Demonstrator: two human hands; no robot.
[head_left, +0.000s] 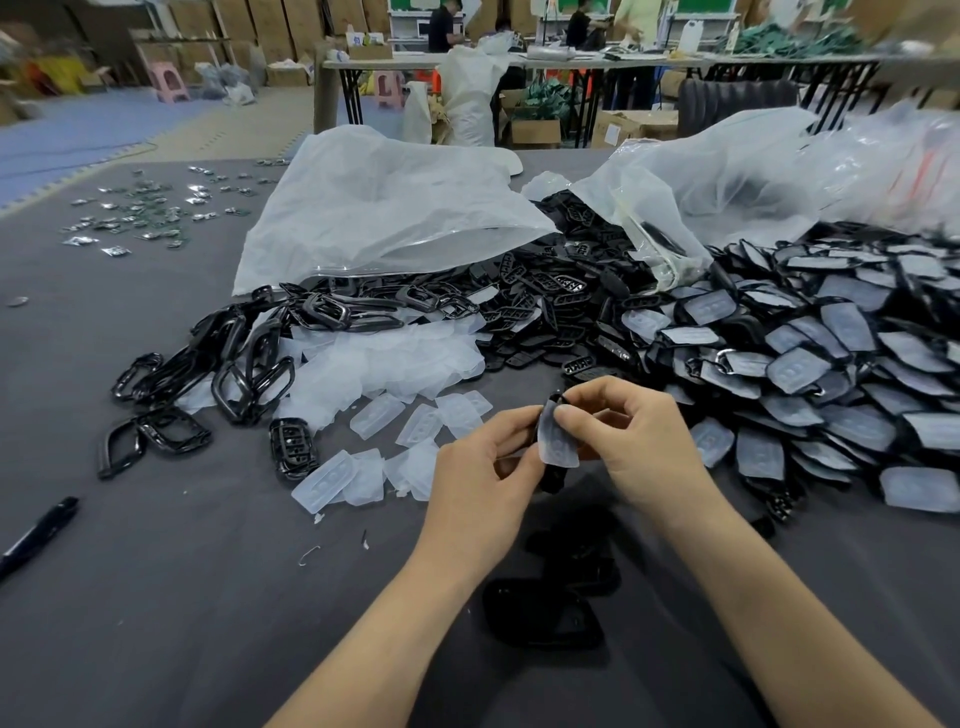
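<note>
pen way left of the pad, black frames up-left of it, left hand curled round a black shell right behind the pad, right hand pinching the pad's top edge between thumb and finger, big pile off to its right

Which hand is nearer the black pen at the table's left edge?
Left. The left hand, gripping the black shell, sits well right of the black pen; the right hand, pinching the translucent pad, is even farther right, beyond the left.
</note>
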